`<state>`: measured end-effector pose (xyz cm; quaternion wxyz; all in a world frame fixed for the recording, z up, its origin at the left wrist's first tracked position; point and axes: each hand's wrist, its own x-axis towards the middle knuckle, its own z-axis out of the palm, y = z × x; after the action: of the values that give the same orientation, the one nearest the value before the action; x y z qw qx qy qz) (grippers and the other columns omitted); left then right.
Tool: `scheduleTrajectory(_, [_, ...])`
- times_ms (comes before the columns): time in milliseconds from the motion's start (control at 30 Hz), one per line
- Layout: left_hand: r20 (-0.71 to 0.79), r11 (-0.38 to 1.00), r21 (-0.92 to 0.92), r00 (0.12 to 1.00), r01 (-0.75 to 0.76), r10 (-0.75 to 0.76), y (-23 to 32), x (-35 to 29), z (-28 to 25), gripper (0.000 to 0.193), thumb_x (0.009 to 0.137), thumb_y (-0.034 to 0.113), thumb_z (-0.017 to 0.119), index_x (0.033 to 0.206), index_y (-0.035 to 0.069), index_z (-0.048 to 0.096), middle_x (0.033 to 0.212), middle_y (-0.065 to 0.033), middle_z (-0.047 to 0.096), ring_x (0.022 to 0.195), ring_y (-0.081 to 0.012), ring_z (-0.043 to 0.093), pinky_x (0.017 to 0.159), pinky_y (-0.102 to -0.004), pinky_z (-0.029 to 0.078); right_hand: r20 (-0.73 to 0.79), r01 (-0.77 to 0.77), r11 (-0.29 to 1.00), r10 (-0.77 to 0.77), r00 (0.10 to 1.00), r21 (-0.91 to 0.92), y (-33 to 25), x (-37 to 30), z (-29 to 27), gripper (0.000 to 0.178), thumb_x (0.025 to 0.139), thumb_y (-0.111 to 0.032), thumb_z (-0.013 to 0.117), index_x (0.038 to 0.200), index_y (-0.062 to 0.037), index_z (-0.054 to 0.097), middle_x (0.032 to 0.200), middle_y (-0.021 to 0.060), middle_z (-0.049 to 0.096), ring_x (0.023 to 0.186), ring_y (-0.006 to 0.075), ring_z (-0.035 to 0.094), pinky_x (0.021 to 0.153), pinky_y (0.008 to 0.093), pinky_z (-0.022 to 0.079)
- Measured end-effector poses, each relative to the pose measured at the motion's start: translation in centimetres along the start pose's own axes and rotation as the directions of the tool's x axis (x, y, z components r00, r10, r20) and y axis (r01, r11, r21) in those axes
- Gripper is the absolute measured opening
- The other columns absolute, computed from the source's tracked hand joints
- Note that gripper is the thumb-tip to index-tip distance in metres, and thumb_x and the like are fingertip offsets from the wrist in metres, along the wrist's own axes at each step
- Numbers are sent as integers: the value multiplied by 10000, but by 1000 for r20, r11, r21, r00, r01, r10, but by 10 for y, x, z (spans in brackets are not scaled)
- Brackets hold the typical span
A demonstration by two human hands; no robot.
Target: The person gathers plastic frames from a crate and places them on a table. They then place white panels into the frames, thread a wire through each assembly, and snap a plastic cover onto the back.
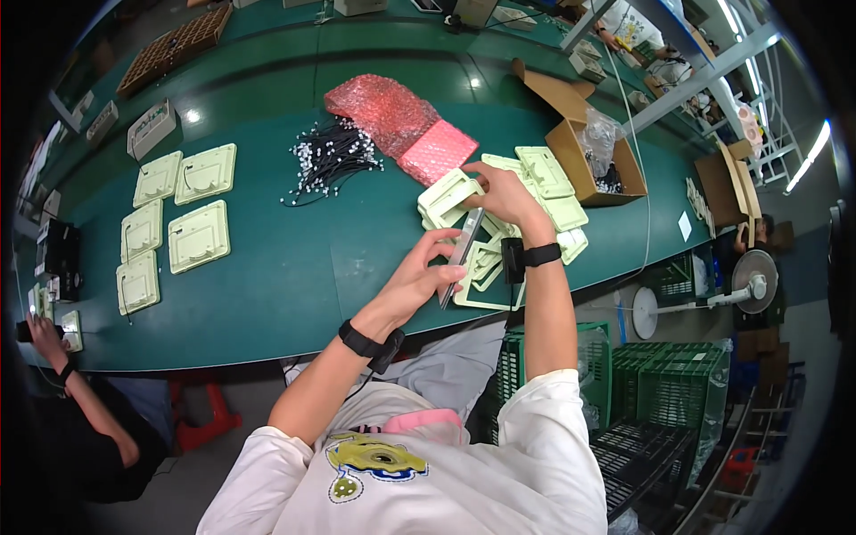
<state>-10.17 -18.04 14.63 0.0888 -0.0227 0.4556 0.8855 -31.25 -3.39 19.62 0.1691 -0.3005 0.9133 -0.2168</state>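
Observation:
My left hand point(412, 281) is closed on a thin grey flat panel point(465, 239), held tilted on edge between thumb and fingers. Just beyond it, my right hand point(506, 194) grips the edge of a pale green plastic frame point(439, 201); some of its fingertips are hidden. Under and beside both hands lies a loose pile of pale green plastic frames and covers point(563, 212). A pale green frame point(486, 300) at the pile's near side lies close to the table edge.
On the green table point(294, 285), several pale green panels with black wires point(199, 236) lie at left. Black cables with white ends point(332, 159) sit beside pink bubble wrap point(383, 111). An open cardboard box point(584, 165) stands right. A co-worker's hand point(45, 339) is far left.

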Motion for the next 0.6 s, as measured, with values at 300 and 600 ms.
scheduleTrajectory(300, [66,971,225,996,-78,65,55,26,0,750,936,248,814,1565,69,448,1242,-83,605,989,-148,665,820,-299,542,-167,227,968,-207,964,105,18,-51,-22,770,913,-225,821,1609,-125,505,1338,148,734,1196,296,717,1026,423,574])
scheduleTrajectory(600, [8,958,285,999,31,-34,95,61,-19,686,974,238,766,1564,58,466,1225,-86,625,1034,-165,665,870,-330,560,-179,114,941,-178,968,-320,2,-58,1,266,988,-201,708,1165,-9,763,1044,249,768,1001,440,732,908,514,587])
